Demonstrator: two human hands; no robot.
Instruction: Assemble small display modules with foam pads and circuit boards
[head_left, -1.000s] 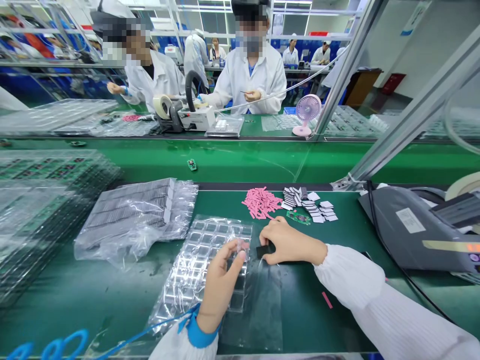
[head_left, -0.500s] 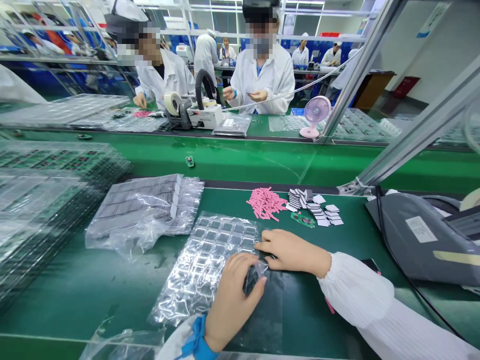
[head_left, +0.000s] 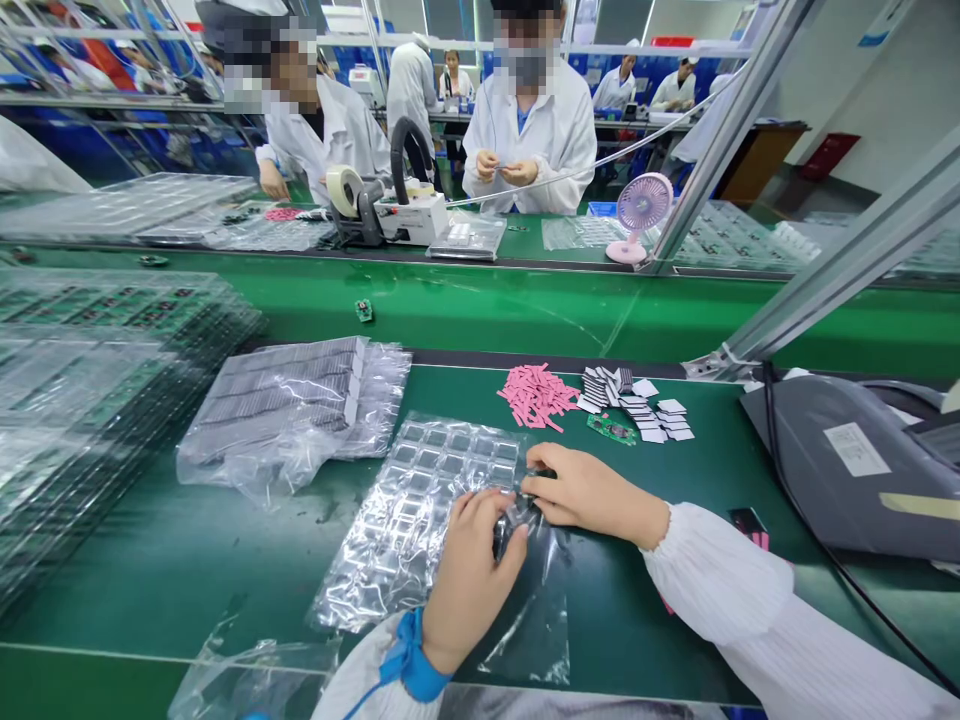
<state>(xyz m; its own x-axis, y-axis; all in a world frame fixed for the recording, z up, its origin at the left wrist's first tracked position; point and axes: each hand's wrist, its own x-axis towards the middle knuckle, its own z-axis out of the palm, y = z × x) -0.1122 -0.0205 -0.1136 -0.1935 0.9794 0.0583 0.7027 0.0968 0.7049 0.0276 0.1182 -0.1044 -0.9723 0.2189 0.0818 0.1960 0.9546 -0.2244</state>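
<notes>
A clear plastic bag (head_left: 427,520) lies before me with a clear tray of square pockets inside it. My left hand (head_left: 474,575), a blue band at its wrist, rests over the bag's right side. Its fingers are curled, and crumpled film shows between them and the thumb. Reaching in from the right, my right hand (head_left: 592,492) pinches the bag's edge, with its fingertips close to those of my left hand. Whatever lies beneath the fingertips is hidden. Beyond my right hand are a pile of pink strips (head_left: 536,395), a green circuit board (head_left: 611,430) and several white-and-black pieces (head_left: 645,410).
A bagged stack of grey pieces (head_left: 292,400) lies left of the tray. Further left rise stacked clear trays (head_left: 90,400) with circuit boards. At right sit a grey machine (head_left: 847,470) and its black cable. A metal post (head_left: 817,280) slants across; co-workers sit beyond the green belt (head_left: 480,310).
The view has shifted slightly. My right fingers have curled in more at the bag's edge, and the loose film at the right has creased and lifted. A co-worker opposite has brought both hands together.
</notes>
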